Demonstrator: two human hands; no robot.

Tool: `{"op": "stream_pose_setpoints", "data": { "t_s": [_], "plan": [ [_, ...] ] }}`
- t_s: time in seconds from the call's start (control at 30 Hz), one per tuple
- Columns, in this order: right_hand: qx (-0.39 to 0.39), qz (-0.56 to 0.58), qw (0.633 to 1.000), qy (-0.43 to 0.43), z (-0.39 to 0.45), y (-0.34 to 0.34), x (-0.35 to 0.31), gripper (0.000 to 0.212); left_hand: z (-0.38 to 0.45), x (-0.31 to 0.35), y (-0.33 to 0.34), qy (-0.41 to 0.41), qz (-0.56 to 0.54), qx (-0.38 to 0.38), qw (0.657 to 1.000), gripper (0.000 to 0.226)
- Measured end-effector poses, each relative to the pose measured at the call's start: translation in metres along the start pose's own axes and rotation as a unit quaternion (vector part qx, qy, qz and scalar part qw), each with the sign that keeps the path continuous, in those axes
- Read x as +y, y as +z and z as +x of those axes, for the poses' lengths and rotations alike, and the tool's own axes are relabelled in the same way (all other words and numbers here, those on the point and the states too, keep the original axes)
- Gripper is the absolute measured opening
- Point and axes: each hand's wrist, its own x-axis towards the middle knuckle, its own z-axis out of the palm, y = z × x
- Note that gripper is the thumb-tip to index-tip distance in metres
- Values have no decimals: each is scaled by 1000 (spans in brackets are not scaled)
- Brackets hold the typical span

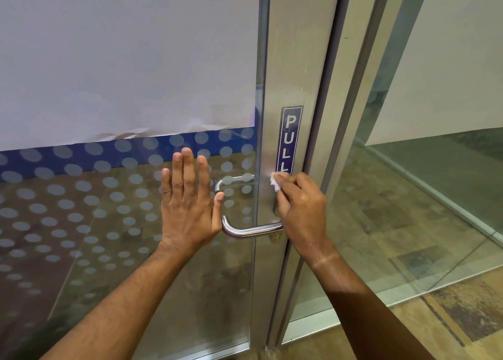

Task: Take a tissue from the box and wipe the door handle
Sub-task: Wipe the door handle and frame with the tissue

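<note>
A steel lever door handle juts from the metal stile of a glass door. My right hand is closed around a crumpled white tissue and presses it against the stile just above the handle's base, below a blue PULL sticker. My left hand lies flat on the glass left of the handle, fingers spread upward, thumb near the handle's bend. The tissue box is not in view.
White paper covers the upper glass, with frosted dots and a blue band below. A second handle shows behind the glass. The metal door frame and a glass side panel stand to the right, over a tiled floor.
</note>
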Motion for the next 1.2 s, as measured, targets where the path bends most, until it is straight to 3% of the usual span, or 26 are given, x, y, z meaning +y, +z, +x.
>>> {"op": "stream_pose_setpoints", "data": {
  "t_s": [0.23,0.4,0.63,0.83,1.03,1.2],
  "plan": [
    [142,-9,990,23,61,-12,-10,28,0,0,-2,1,-3,-3,1000,96],
    [75,-27,997,-25,35,-8,-12,30,0,1,-2,2,-2,-1,1000,96],
    [135,-37,987,-76,85,-14,-36,26,0,-1,-1,5,3,8,1000,94],
    [20,-79,989,-124,46,-13,-33,28,0,0,1,8,4,19,1000,96],
    [110,-50,990,-80,86,-21,-33,26,0,0,1,2,8,14,1000,93],
    [23,-82,990,-112,50,-19,-28,26,-1,0,2,0,11,15,1000,90]
  ]
}}
